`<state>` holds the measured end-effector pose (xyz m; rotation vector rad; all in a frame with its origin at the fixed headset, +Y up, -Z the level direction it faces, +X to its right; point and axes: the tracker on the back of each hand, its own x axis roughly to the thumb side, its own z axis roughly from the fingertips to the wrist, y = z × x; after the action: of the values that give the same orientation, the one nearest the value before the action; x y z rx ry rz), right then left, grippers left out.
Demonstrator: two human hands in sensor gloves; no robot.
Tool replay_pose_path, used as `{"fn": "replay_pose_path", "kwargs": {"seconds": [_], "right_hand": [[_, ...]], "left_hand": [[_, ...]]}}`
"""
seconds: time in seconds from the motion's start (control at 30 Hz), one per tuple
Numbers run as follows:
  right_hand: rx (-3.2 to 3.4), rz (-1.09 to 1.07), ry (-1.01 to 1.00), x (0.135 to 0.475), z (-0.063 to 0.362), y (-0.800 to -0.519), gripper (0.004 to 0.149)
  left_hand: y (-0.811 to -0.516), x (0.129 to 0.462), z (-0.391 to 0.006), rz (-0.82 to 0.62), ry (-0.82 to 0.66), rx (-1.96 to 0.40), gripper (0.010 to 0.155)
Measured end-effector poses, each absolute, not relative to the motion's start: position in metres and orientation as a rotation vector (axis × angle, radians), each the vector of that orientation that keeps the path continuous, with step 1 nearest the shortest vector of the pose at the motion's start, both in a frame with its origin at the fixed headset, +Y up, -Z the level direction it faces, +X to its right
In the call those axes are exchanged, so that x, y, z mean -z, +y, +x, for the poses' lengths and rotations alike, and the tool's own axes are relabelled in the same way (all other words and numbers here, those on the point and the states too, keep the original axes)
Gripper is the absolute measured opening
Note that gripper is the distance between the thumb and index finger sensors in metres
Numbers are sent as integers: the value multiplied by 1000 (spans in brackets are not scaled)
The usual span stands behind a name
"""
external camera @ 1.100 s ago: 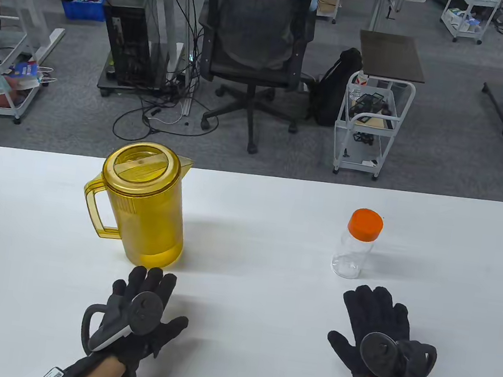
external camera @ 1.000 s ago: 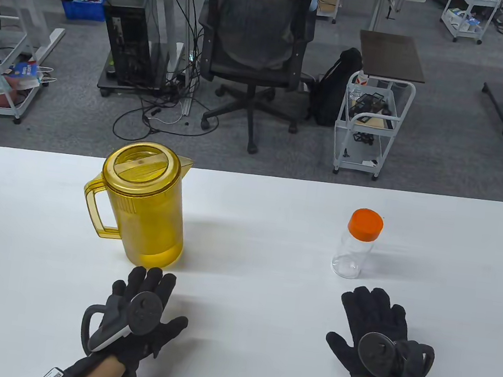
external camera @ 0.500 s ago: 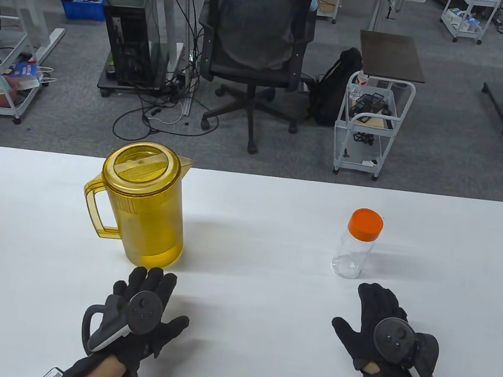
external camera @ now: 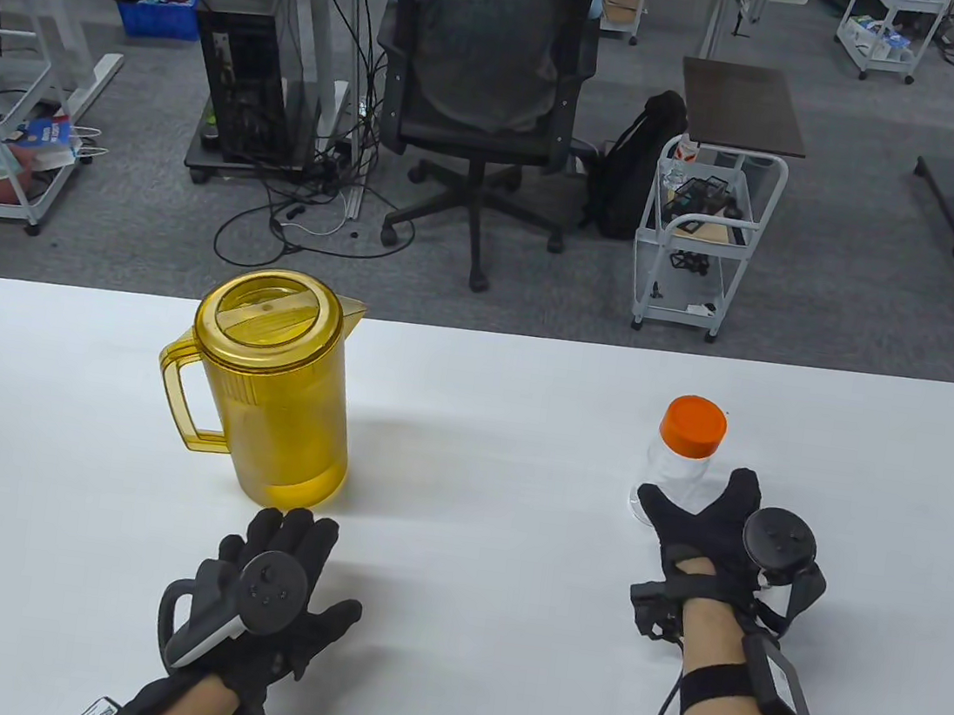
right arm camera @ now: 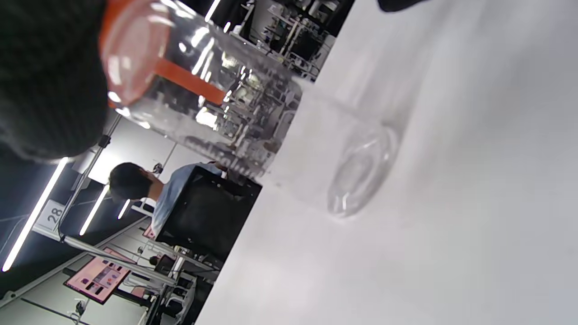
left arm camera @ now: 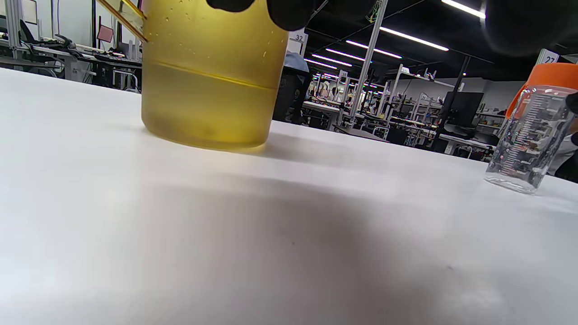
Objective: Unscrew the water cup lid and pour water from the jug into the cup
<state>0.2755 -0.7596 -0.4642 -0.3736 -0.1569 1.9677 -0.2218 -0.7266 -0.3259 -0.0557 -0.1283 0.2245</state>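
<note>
Right hand [external camera: 705,528] spread at the clear cup [external camera: 671,480] near the bench's [external camera: 476,428] right side, grip not yet closed, left hand [external camera: 270,594] flat by the yellow jug [external camera: 274,401]; orange lid [external camera: 693,426] on, nothing poured, whole task ahead.

jug [external camera: 280,389]: you are looking at see-through amber yellow
cup [external camera: 676,480]: showing clear, with fine printed markings
lid [external camera: 693,427]: showing plain orange
your gloves [external camera: 281,613]: showing black
table [external camera: 485,429]: showing white
</note>
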Motion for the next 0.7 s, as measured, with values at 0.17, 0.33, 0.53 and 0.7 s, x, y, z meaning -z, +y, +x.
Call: {"fn": "replay_pose_path", "kwargs": {"seconds": [0.17,0.33,0.53,0.7], "right_hand": [[-1908,-287,-146,488,276,-765,128],[-1880,-284,-173,497,271,-769,124],[-1858,-273,-261,505,270,-775,121],[-1840,-243,-331,510,270,-779,115]], "left_hand": [[-726,326,-222,-52,-132,-215,94],[-726,326,-222,-54,-136,-214,94],[-726,324,-219,-52,-146,-216,95],[-726,323,-217,-48,-155,-208,95]]}}
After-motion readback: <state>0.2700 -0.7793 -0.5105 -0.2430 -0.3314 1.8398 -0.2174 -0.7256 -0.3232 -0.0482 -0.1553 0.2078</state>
